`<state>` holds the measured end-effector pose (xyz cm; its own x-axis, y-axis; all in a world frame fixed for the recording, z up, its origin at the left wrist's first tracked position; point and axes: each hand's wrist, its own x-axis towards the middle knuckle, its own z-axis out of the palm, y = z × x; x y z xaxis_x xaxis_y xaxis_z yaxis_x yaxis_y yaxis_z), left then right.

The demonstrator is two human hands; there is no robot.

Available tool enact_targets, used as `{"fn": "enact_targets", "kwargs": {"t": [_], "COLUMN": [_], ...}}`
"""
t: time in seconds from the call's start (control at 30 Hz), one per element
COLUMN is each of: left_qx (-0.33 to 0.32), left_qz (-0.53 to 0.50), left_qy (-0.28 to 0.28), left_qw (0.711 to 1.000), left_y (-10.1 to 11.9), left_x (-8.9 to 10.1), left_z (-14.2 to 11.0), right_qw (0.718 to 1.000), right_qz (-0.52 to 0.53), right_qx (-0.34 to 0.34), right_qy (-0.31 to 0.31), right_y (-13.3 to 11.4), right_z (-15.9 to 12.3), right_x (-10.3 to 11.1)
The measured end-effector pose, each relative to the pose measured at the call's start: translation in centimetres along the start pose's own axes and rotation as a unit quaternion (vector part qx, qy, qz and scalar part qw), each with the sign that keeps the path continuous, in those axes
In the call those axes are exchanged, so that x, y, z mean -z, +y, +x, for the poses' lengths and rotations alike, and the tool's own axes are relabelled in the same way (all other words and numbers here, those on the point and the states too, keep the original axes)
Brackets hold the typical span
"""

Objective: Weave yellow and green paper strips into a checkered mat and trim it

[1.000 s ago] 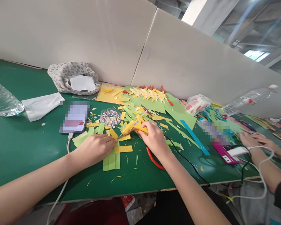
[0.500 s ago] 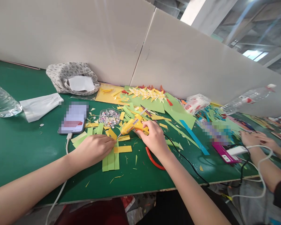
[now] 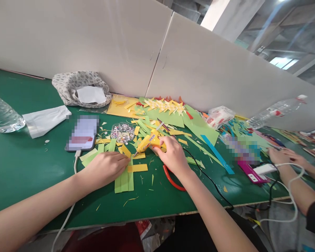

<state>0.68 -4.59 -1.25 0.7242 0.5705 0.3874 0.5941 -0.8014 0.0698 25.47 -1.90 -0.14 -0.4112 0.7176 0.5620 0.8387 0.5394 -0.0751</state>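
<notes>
My right hand (image 3: 174,154) is wrapped round a yellow hot glue gun (image 3: 149,140), its nozzle pointing down and left at the paper strips. My left hand (image 3: 109,168) presses on a woven piece of green paper strips (image 3: 124,181) and yellow paper strips (image 3: 138,168), its fingers together at the weave. Part of the weave is hidden under that hand. Red curved handles (image 3: 173,179), perhaps of scissors, lie below my right wrist. Just beyond my left hand sits a clear flower-shaped box (image 3: 122,132) of small googly eyes.
A phone (image 3: 82,133) with a white cable lies left. Behind are a cloth bag (image 3: 65,87), a woven paper dragon-like figure (image 3: 166,106) and green sheets (image 3: 199,131). A pink power strip (image 3: 252,174) and another person's hands (image 3: 286,155) are at right. A black cord (image 3: 212,180) trails from the glue gun.
The glue gun's nozzle has shifted slightly right along the yellow strip. My left hand stays in place on the woven paper.
</notes>
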Motion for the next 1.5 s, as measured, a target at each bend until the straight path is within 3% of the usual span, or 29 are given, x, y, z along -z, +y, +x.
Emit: {"fn": "enact_targets", "kwargs": {"t": [0.3, 0.5, 0.57, 0.67, 0.77, 0.87, 0.93, 1.13, 1.5], "left_qx": [0.012, 0.059, 0.048, 0.019, 0.006, 0.002, 0.002, -0.010, -0.003], "left_qz": [-0.007, 0.004, 0.008, 0.017, 0.036, 0.062, 0.077, 0.102, 0.109], "left_qy": [0.006, 0.001, -0.006, -0.017, -0.025, -0.048, -0.064, -0.087, -0.095], "left_qw": [1.000, 0.998, 0.999, 1.000, 0.999, 0.997, 0.995, 0.991, 0.990], "left_y": [0.0, 0.3, 0.3, 0.3, 0.2, 0.2, 0.2, 0.3, 0.3], "left_x": [-0.2, -0.1, 0.0, 0.1, -0.1, -0.3, -0.4, -0.5, -0.8], "left_z": [-0.1, 0.0, 0.1, 0.1, 0.0, 0.0, 0.0, 0.0, 0.1], "right_qw": [1.000, 0.985, 0.983, 0.992, 0.996, 0.990, 0.984, 0.980, 0.980], "right_qz": [-0.002, 0.000, -0.001, 0.015, 0.073, 0.108, 0.091, 0.028, 0.029], "right_qx": [-0.013, -0.170, -0.184, -0.127, -0.036, 0.092, 0.141, 0.149, 0.139], "right_qy": [-0.009, -0.010, -0.024, 0.009, 0.034, -0.019, -0.060, -0.125, -0.137], "right_y": [-0.1, 1.4, 1.8, 1.1, -1.2, -3.6, -4.5, -4.6, -4.6], "right_z": [0.0, 0.1, 0.3, 0.4, 0.1, -0.5, -0.9, -1.1, -1.0], "right_x": [0.1, 0.1, 0.3, 0.8, 1.0, 0.6, 0.1, -0.2, 0.1]}}
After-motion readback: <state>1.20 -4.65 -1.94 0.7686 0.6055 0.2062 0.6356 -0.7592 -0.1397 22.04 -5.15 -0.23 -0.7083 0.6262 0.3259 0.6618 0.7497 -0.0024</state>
